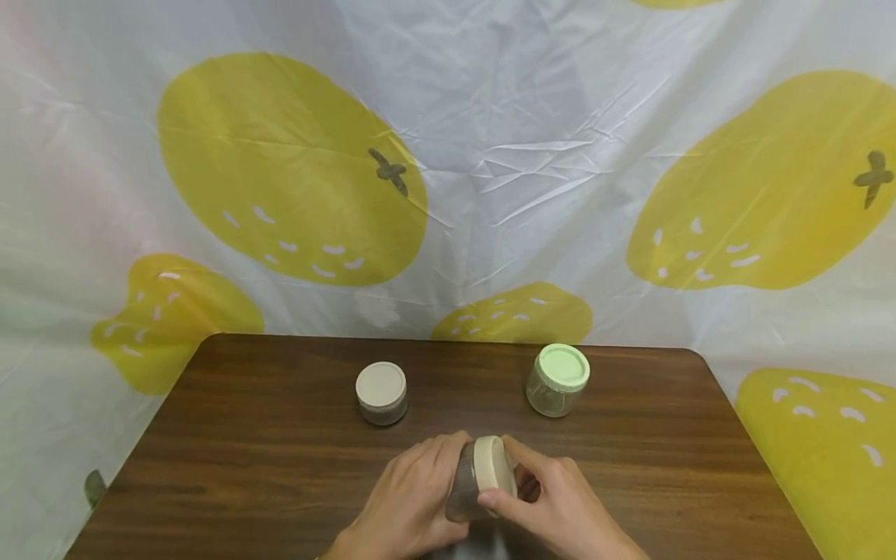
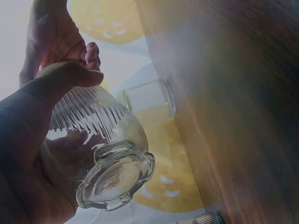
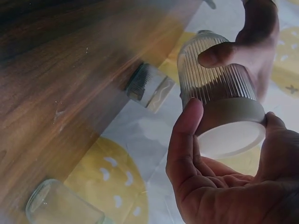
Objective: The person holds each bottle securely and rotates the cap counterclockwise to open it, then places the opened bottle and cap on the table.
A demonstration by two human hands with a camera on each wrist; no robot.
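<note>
A ribbed clear glass jar (image 3: 219, 77) with a cream lid (image 1: 488, 467) is held tilted on its side above the front of the table, its lid facing right. My left hand (image 1: 416, 494) grips the glass body, thumb across the ribs in the right wrist view. With thumb and fingers, my right hand (image 1: 556, 498) grips the lid's rim. In the left wrist view the jar's footed glass base (image 2: 117, 179) points toward the camera. The lid sits on the jar's mouth.
Behind the hands on the brown wooden table (image 1: 280, 435) stand a short glass jar with a cream lid (image 1: 381, 389) at left and a glass jar with a pale green lid (image 1: 558, 381) at right. A lemon-printed white curtain (image 1: 462, 194) hangs behind the table's far edge.
</note>
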